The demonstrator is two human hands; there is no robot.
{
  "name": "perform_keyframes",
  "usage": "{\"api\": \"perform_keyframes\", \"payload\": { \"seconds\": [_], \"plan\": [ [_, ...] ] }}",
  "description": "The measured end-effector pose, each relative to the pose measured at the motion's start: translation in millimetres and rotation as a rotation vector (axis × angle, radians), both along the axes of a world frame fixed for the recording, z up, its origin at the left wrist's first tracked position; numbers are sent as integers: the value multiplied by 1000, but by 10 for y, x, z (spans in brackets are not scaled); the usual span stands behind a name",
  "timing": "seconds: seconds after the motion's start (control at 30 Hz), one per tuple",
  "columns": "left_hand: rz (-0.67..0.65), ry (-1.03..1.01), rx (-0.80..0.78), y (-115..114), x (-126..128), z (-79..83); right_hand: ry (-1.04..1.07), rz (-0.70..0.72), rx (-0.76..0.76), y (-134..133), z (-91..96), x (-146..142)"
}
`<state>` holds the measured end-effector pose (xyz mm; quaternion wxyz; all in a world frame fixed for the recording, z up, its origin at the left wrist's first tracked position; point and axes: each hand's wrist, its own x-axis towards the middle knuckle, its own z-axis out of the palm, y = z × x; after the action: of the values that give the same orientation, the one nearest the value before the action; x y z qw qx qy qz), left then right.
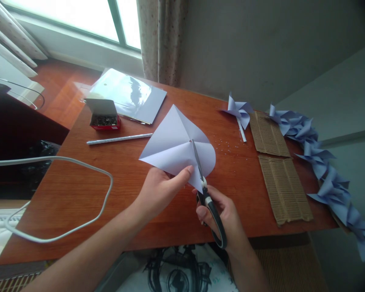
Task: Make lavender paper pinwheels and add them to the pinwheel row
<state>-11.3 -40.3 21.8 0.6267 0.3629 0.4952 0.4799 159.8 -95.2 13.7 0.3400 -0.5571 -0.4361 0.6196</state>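
Note:
My left hand [159, 188] pinches the near corner of a pale blue creased paper square [173, 140], holding it up over the wooden table [115, 178]. My right hand [223, 215] grips black-handled scissors [205, 190]. Their blades run along a diagonal crease towards the paper's centre, and the cut corner curls beside them.
A white stick [118, 139], a red box of small pins [105, 117] and a shiny plastic folder [127, 95] lie at the back left. A finished paper pinwheel [239, 111], two corrugated cardboard pieces [284, 188] and a row of several pinwheels [325, 170] sit right. A white cable [79, 164] loops left.

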Motion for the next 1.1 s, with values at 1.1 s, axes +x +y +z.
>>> {"api": "perform_keyframes", "payload": {
  "seconds": [1.1],
  "plan": [
    [-12,8,0,-15,-15,46,72,34,7,-17,-73,21]
  ]
}}
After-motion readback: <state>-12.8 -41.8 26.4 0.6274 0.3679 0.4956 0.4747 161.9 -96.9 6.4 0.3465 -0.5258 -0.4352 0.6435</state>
